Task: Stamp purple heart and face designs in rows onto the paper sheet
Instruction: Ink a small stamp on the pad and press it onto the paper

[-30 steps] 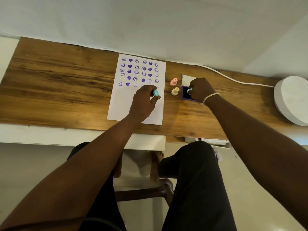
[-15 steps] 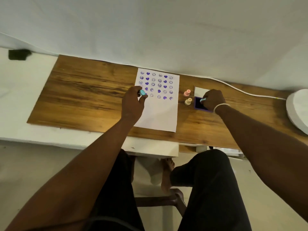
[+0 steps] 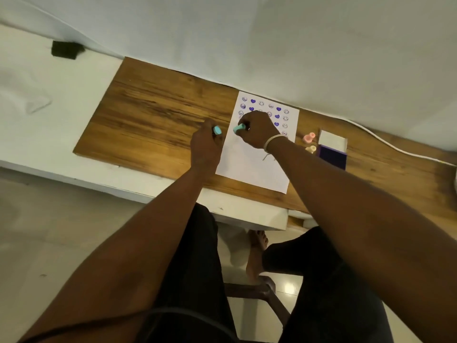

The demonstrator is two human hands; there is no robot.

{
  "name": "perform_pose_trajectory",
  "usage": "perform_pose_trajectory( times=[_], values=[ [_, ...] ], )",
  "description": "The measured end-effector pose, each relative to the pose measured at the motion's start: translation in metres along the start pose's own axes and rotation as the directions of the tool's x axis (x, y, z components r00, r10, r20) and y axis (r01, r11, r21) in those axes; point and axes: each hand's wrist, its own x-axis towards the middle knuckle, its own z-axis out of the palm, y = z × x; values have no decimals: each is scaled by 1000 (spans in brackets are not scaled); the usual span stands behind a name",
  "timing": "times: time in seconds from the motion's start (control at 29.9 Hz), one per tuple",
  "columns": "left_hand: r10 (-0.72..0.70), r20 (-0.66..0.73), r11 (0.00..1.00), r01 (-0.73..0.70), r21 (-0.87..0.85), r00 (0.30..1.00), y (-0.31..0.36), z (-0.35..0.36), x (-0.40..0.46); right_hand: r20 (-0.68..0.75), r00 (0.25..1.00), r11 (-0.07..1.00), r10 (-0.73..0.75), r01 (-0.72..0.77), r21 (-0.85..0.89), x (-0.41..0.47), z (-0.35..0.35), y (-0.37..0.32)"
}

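Note:
A white paper sheet (image 3: 252, 167) lies on the wooden table (image 3: 153, 120), its upper part covered with rows of purple hearts and faces. My right hand (image 3: 257, 129) is over the sheet's left side, shut on a light blue stamp (image 3: 239, 128) held down toward the paper; it hides part of the rows. My left hand (image 3: 206, 142) rests just left of the sheet over the wood, shut on a second light blue stamp (image 3: 217, 130). The purple ink pad (image 3: 332, 157) sits open to the right of the sheet.
A pink stamp (image 3: 309, 137) and a cream stamp (image 3: 311, 149) stand between sheet and ink pad. The pad's white lid (image 3: 331, 141) lies behind it. A white cable (image 3: 395, 149) runs along the table's back right. My knees are below the table's front edge.
My right hand left the ink pad and moved left onto the sheet with its stamp. My left hand shifted off the paper to the wood beside it. The camera view swung left.

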Motion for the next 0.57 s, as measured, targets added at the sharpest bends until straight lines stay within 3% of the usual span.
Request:
perform_pose_trajectory(
  times=[0.27,0.57],
  values=[
    [-76,58,995,80,-63,995,2,7,0,81,995,963,-63,82,-258,8,25,-8],
    [-129,82,989,134,-57,988,1,18,-3,57,996,948,-69,83,-307,6,31,-5]
  ],
)
